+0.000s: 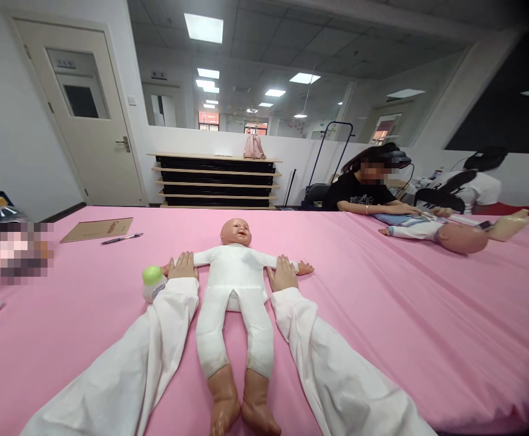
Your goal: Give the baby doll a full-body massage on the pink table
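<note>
A baby doll (235, 272) with a white cloth body lies on its back on the pink-covered table (364, 315), its head away from me and its arms stretched out sideways. My left hand (183, 266) rests flat over the doll's arm on the left, with the fingers extended. On the other side my right hand (283, 274) lies across the doll's other arm, also flat, and the doll's small hand shows beyond it. Neither hand is wrapped round anything. Close beside my left wrist stands a small white bottle with a green cap (153, 283).
A brown notebook (97, 229) and a pen (122, 238) lie at the back left, near a clear bottle with an orange cap (3, 211). At the right, another person (364, 188) handles a second doll (441, 235), with a pale bottle (509, 225) beside it.
</note>
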Tool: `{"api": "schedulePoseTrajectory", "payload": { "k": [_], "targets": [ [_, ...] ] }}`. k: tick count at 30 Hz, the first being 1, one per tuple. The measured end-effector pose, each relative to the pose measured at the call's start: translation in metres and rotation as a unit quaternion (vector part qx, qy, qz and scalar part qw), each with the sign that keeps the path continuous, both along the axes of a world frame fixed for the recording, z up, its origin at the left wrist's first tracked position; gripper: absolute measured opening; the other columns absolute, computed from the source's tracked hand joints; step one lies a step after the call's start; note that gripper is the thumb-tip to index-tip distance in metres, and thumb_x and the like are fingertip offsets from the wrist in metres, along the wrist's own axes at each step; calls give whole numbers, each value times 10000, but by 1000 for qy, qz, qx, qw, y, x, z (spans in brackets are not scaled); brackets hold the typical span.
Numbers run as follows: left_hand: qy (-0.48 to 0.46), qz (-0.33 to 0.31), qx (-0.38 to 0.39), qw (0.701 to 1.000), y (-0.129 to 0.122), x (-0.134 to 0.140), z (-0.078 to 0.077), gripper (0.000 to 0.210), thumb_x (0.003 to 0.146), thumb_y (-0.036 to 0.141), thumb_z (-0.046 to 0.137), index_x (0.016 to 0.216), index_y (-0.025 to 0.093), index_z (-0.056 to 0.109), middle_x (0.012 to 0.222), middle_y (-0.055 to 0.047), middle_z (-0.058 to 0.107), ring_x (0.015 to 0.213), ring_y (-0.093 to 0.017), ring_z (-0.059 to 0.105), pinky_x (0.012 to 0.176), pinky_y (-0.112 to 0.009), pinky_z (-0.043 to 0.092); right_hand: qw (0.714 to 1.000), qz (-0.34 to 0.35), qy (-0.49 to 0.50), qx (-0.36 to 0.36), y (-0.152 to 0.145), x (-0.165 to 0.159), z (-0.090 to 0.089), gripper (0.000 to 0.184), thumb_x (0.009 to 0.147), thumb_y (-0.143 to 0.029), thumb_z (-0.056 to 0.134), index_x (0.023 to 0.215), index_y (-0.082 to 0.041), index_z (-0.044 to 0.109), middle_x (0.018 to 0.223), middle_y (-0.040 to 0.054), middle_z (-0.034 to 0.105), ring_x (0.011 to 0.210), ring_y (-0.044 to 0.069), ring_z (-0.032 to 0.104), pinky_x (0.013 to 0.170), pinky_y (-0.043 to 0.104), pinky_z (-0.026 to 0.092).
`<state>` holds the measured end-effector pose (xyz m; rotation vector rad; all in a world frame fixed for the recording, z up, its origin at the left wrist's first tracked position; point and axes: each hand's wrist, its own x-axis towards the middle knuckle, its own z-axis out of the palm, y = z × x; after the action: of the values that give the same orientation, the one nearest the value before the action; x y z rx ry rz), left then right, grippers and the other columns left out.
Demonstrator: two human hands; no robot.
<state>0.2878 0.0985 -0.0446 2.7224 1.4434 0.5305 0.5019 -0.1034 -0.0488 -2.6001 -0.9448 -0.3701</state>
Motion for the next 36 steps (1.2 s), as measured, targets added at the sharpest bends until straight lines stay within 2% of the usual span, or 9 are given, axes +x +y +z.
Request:
{"api": "schedulePoseTrajectory", "payload": {
  "k": [5, 9, 12, 15, 18, 27, 30, 32, 36],
  "targets": [
    [-23, 3, -6, 1000, 3, -9, 3, 568, 773, 232, 326, 1331, 132, 293, 1381, -66, 248, 1307, -177, 223, 1128, -451, 102, 999, -24, -42, 17, -5, 3, -6, 575, 768, -215, 377, 1311, -32, 327, 1370, 111, 268, 1301, 199, 214, 1101, 449, 97],
    [-29, -1, -19, 999, 5, -12, 4, 573, 754, 215, 342, 1320, 134, 306, 1365, -75, 281, 1290, -174, 248, 1125, -452, 105, 995, -40, -86, 45, -10, 3, -5, 590, 714, -166, 389, 1279, 1, 366, 1350, 131, 300, 1279, 208, 255, 1114, 447, 26],
    [-25, -9, -28, 999, 6, -12, 5, 570, 747, 203, 353, 1312, 137, 311, 1352, -79, 300, 1271, -173, 269, 1114, -454, 136, 994, -26, -89, 51, -13, 3, 1, 518, 715, -130, 374, 1218, -30, 456, 1317, 125, 357, 1268, 218, 280, 1107, 446, 67],
    [-25, -10, -35, 999, 7, -11, 6, 567, 745, 199, 369, 1306, 140, 311, 1344, -92, 306, 1259, -169, 278, 1106, -443, 157, 994, 31, -82, 58, -12, 3, 4, 438, 743, -130, 358, 1146, -109, 528, 1289, 81, 406, 1267, 205, 286, 1094, 440, 133],
    [-30, -4, -42, 999, 5, -11, 7, 566, 733, 188, 386, 1294, 147, 325, 1332, -100, 318, 1245, -164, 292, 1105, -431, 158, 996, 56, -50, 40, -8, 3, 2, 490, 699, -100, 367, 1167, -143, 507, 1301, 63, 392, 1260, 193, 295, 1082, 442, 162],
    [-71, 23, -40, 996, 0, -15, 13, 566, 715, 194, 402, 1277, 175, 346, 1322, -90, 331, 1258, -166, 278, 1099, -438, 170, 999, 29, -21, -10, -13, 8, 5, 577, 680, -85, 370, 1255, -120, 405, 1345, 68, 328, 1271, 179, 260, 1092, 441, 105],
    [-95, 76, -39, 992, 1, -20, 13, 581, 702, 188, 406, 1278, 140, 340, 1326, -101, 317, 1270, -191, 255, 1096, -431, 177, 999, -37, -21, 12, -28, 22, 9, 534, 701, -147, 441, 1234, -130, 415, 1332, 88, 333, 1255, 218, 273, 1073, 478, 112],
    [-109, 120, -35, 986, 2, -23, 14, 589, 694, 197, 429, 1271, 123, 341, 1299, -117, 342, 1274, -216, 242, 1094, -431, 168, 997, -71, 12, 30, -39, 34, 12, 496, 710, -259, 508, 1187, -138, 451, 1266, 98, 399, 1187, 239, 346, 1038, 475, 195],
    [-93, 182, -34, 978, -4, -30, 22, 491, 715, 221, 432, 1199, 144, 403, 1130, -142, 456, 1186, -263, 346, 1047, -485, 172, 997, -49, 55, 34, -55, 46, 19, 472, 623, -423, 628, 992, -139, 542, 1081, 69, 502, 1042, 209, 441, 948, 351, 327]
  ]
}}
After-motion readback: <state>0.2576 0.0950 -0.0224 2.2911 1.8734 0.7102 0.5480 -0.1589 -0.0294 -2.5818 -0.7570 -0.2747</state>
